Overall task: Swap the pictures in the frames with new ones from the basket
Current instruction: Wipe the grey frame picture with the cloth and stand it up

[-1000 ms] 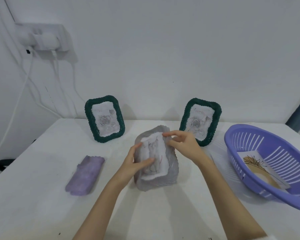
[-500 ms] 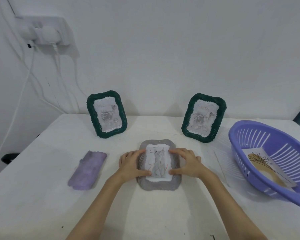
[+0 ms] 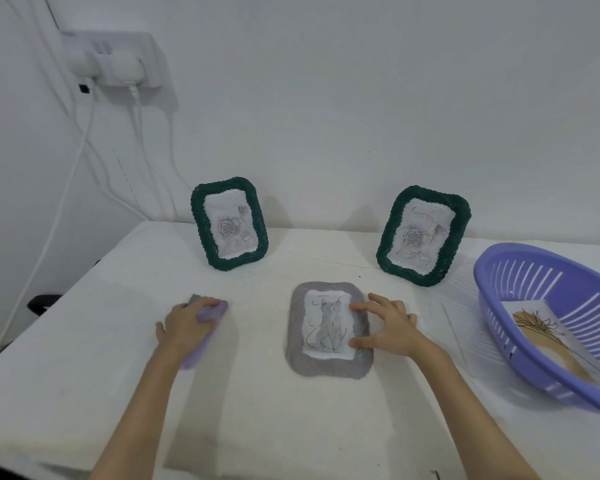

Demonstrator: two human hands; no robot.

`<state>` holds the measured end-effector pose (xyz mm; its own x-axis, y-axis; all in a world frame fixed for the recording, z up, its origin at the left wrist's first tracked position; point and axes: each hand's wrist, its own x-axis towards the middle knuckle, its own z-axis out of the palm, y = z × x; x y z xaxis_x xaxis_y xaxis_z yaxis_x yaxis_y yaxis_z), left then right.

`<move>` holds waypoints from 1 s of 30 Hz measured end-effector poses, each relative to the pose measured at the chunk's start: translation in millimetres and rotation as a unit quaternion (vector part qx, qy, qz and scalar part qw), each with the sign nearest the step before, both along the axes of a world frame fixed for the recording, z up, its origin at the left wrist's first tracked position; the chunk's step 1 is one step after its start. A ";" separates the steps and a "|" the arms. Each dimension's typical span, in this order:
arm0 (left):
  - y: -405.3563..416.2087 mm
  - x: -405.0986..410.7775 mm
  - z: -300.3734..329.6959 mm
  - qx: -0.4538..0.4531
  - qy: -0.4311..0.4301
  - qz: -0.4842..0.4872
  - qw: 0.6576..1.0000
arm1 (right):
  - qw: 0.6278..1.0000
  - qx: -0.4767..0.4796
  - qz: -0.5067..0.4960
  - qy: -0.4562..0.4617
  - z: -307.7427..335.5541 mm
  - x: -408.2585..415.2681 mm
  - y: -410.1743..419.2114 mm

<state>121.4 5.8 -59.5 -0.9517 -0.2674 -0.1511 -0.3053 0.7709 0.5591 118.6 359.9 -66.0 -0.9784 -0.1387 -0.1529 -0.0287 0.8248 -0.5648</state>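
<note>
A grey woven frame (image 3: 326, 367) lies flat in the middle of the table with a cat picture (image 3: 328, 323) in its window. My right hand (image 3: 390, 327) rests on the frame's right side, fingers spread, index tip and thumb tip touching the picture's edge. My left hand (image 3: 186, 327) lies over a purple woven piece (image 3: 217, 311) to the left, its fingers curled over the far end. Two dark green frames (image 3: 199, 223) (image 3: 388, 237) with rose pictures stand at the back. A purple basket (image 3: 520, 282) on the right holds a picture of a brown plant drawing (image 3: 551, 337).
A white sheet (image 3: 465, 323) lies flat on the table between the grey frame and the basket. White cables hang from a wall socket block (image 3: 118, 64) at the upper left. The wall stands right behind the green frames.
The grey frame went from upright in both hands to flat on the table. My left hand has let go of it and moved left onto the purple piece.
</note>
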 end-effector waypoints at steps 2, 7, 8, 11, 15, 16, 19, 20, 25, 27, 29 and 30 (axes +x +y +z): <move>1.6 3.2 2.8 0.072 0.047 0.017 0.996 | 1.000 0.000 0.000 -0.002 0.9 0.8 -0.8; 11.7 7.5 12.5 0.180 0.129 0.012 0.975 | 1.000 0.011 -0.002 -0.019 9.2 4.3 -3.0; 18.4 8.5 17.6 0.213 0.142 -0.002 0.967 | 1.000 0.021 -0.007 -0.014 11.5 5.3 -4.4; 50.8 14.3 33.4 0.393 0.127 -0.029 0.910 | 0.996 -0.036 -0.026 0.083 22.2 14.4 -18.0; 99.7 19.8 43.0 0.529 0.087 -0.104 0.837 | 0.944 -0.327 0.030 0.045 39.7 32.4 -50.0; 109.6 20.7 43.4 0.548 0.078 -0.125 0.823 | 0.938 -0.343 0.044 0.035 40.2 34.1 -53.7; 129.2 22.9 38.7 0.566 0.060 -0.165 0.805 | 0.936 -0.347 0.036 0.038 38.1 36.4 -55.5; 132.6 23.1 36.3 0.561 0.056 -0.167 0.809 | 0.935 -0.353 0.014 0.031 37.6 37.4 -54.4; 131.2 15.4 20.8 0.406 0.108 -0.169 0.892 | 0.992 -0.119 -0.031 0.024 30.9 34.8 -46.5; 126.1 10.1 13.3 0.325 0.127 -0.150 0.925 | 1.000 0.011 -0.004 0.024 25.2 34.5 -48.4; 121.2 7.7 5.9 0.261 0.143 -0.156 0.942 | 0.994 0.087 -0.017 0.058 21.4 37.1 -51.4; 118.5 6.8 2.2 0.225 0.147 -0.171 0.948 | 0.989 0.112 -0.039 0.093 20.2 37.7 -53.6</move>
<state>128.2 124.3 -57.3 -0.9897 0.0924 0.1094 0.1398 0.4592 0.8773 156.3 306.3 -45.7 -0.9989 -0.0445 0.0127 -0.0461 0.9326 -0.3579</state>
